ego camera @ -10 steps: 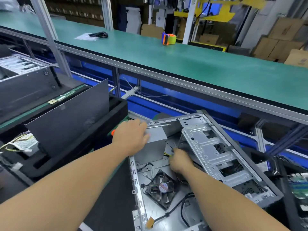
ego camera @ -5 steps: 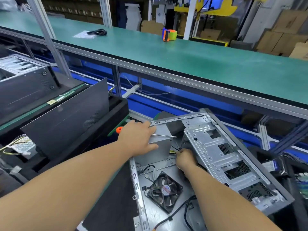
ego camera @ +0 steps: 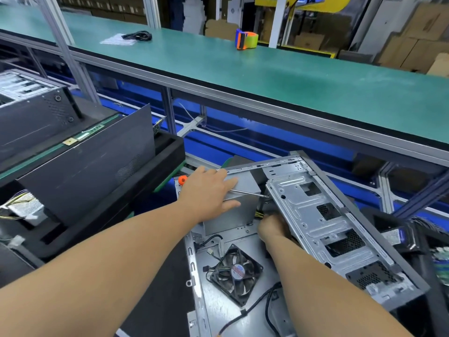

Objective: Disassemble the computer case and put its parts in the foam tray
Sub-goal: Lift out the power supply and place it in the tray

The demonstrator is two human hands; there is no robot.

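The open computer case (ego camera: 194, 266) lies on its side in front of me. My left hand (ego camera: 209, 193) rests with straight fingers on the grey power supply (ego camera: 233, 215) in the case's far corner, and a screwdriver with an orange handle (ego camera: 182, 180) lies pinned under the palm. My right hand (ego camera: 272, 227) reaches under the silver drive cage (ego camera: 323, 215), curled round the power supply's yellow and black cables (ego camera: 259, 214); its fingertips are hidden. The black foam tray (ego camera: 175, 147) stands to the left, with a dark side panel (ego camera: 92, 171) in it.
A black fan (ego camera: 237, 273) with loose wires lies on the case floor. Another case (ego camera: 31, 115) sits at far left. The green conveyor (ego camera: 267, 76) runs across the back with a tape dispenser (ego camera: 246, 38) on it. More parts lie at the right edge (ego camera: 437, 261).
My left hand has slid to the right over the power supply and flattened. My right hand has pushed further under the drive cage.
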